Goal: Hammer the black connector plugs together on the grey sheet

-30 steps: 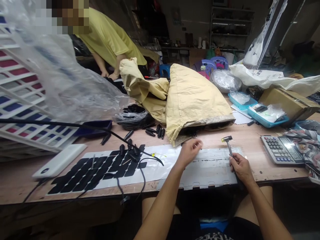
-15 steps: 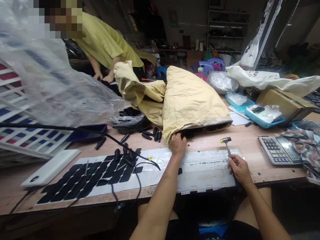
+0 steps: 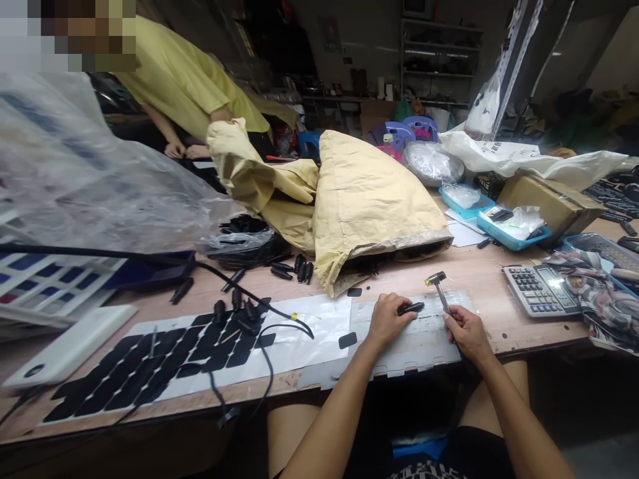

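My left hand (image 3: 387,319) pinches a small black plastic part (image 3: 411,308) and holds it flat on a pale metal plate (image 3: 424,342) at the table's front edge. Close to its right, my right hand (image 3: 463,330) is closed round the handle of a small hammer (image 3: 438,285), whose head points up and away just above the plate. Two loose black pieces (image 3: 348,340) lie on the plate and the table left of my left hand.
A big tan paper sack (image 3: 369,199) lies open behind the plate, with black parts (image 3: 299,269) spilled at its mouth. A white sheet of black pads (image 3: 164,356) and black cables are left. A calculator (image 3: 540,290), blue trays (image 3: 514,229) and a box are right. A person in yellow (image 3: 190,80) bends over the far side.
My left hand reached to the sack's mouth, then came back to the plate with a black part. The hammer hand stayed nearly still. The view drifted right.
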